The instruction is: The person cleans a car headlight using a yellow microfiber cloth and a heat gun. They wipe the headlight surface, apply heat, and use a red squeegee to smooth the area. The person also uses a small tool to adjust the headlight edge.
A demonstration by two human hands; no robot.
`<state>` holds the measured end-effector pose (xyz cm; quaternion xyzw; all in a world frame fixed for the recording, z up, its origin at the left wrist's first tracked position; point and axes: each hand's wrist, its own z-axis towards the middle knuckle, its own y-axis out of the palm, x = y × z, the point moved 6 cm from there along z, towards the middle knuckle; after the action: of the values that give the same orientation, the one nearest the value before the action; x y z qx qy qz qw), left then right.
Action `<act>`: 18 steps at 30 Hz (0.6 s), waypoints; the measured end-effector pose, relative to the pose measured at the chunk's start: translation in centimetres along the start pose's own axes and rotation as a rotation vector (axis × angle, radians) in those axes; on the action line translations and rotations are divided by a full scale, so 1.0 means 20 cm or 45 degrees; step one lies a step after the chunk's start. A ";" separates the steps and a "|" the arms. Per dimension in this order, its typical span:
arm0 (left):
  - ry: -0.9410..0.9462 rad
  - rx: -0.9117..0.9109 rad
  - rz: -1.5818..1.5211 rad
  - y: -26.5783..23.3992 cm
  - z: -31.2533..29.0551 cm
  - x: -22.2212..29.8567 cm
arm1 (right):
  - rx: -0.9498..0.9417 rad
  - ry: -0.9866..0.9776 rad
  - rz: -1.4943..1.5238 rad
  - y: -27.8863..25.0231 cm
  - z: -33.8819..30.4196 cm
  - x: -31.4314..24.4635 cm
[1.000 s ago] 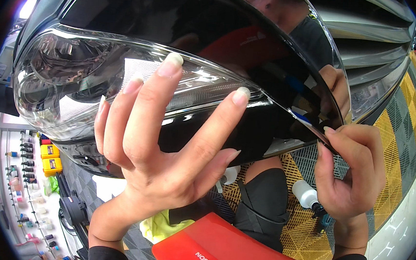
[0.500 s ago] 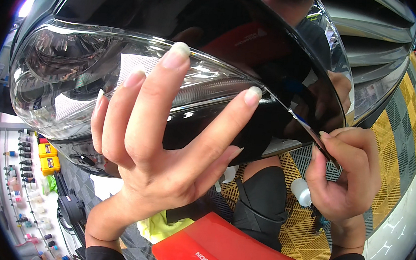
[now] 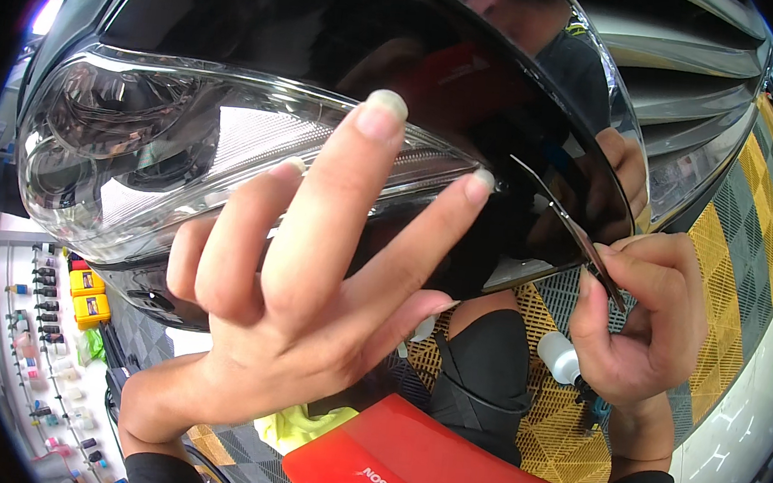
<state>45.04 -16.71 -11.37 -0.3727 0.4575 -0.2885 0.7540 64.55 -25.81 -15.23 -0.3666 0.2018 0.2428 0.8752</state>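
Observation:
My left hand (image 3: pixel 309 299) is in front of a car headlight (image 3: pixel 140 140), its fingers spread and holding nothing. Its index fingertip is at the headlight's pointed inner corner; whether it presses the surface I cannot tell. Thin metal tweezers (image 3: pixel 572 231) with a bent tip are pinched between the thumb and fingers of my right hand (image 3: pixel 644 316). Their tip stands just right of that corner, over the glossy black body panel (image 3: pixel 402 43). A small gap shows between tip and corner. Part of the headlight's lower edge is hidden behind my left hand.
A red curved sheet (image 3: pixel 414 471) is close below my hands, with a yellow-green cloth (image 3: pixel 299 430) beside it. A white bottle (image 3: pixel 559 357) stands on the yellow and grey grid floor (image 3: pixel 561 446). The car's grille (image 3: pixel 682 56) lies upper right; yellow cases (image 3: pixel 89 295) are at left.
The tweezers' tip has drawn slightly away from the headlight's corner. My left hand has shifted a little right, its middle finger most, while the index fingertip stays near the corner.

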 end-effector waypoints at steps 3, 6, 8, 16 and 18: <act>-0.011 -0.075 0.008 -0.01 0.01 0.01 | -0.013 0.018 0.029 0.00 0.00 0.00; -0.018 -0.093 0.016 -0.04 0.02 0.00 | -0.008 0.007 0.043 0.00 0.00 0.01; -0.006 -0.075 0.022 -0.03 0.02 -0.01 | -0.002 0.009 0.050 -0.01 0.00 0.01; 0.027 -0.024 0.005 -0.04 0.00 -0.03 | 0.002 -0.018 0.031 0.00 -0.01 0.01; 0.006 -0.029 0.024 -0.02 0.00 -0.04 | -0.008 -0.027 0.024 0.01 -0.01 0.01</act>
<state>44.73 -16.38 -10.67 -0.3762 0.4660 -0.2771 0.7514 64.59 -25.80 -15.50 -0.3648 0.1950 0.2556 0.8738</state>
